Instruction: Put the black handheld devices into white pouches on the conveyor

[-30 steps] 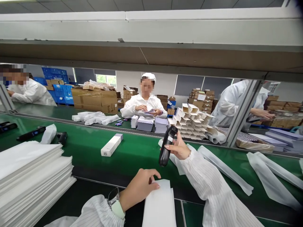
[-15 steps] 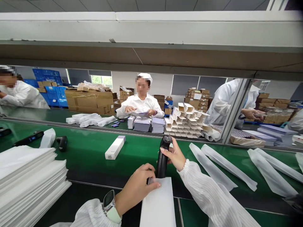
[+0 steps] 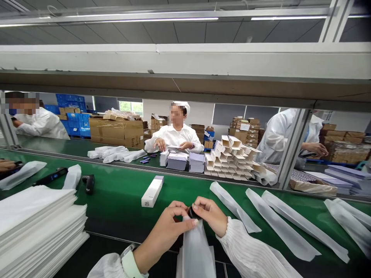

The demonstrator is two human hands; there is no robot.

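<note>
Near the lower middle, a black cylindrical device (image 3: 192,213) sits almost wholly inside a translucent white bag (image 3: 197,247), with only its dark top end showing at the mouth. My left hand (image 3: 166,227) is closed, thumb and fingers pinching the bag's mouth on the left. Opposite it, my right hand (image 3: 213,215) is closed with its fingertips on the device's top end at the bag's opening. Below hang more white bag layers. A tall stack of flat white bags (image 3: 37,231) lies to the left of my left arm.
On the green conveyor belt (image 3: 116,197) are a white box (image 3: 152,192), a black device (image 3: 88,183) and several bagged pieces (image 3: 284,224) to the right. Across it, a co-worker (image 3: 176,135) handles papers behind stacked open cartons (image 3: 228,158). A metal post (image 3: 295,150) stands at right.
The black device has gone down into the bag, and my right hand has lowered with it to the mouth. My view has tilted up. At the left edge, a co-worker's hand now shows.
</note>
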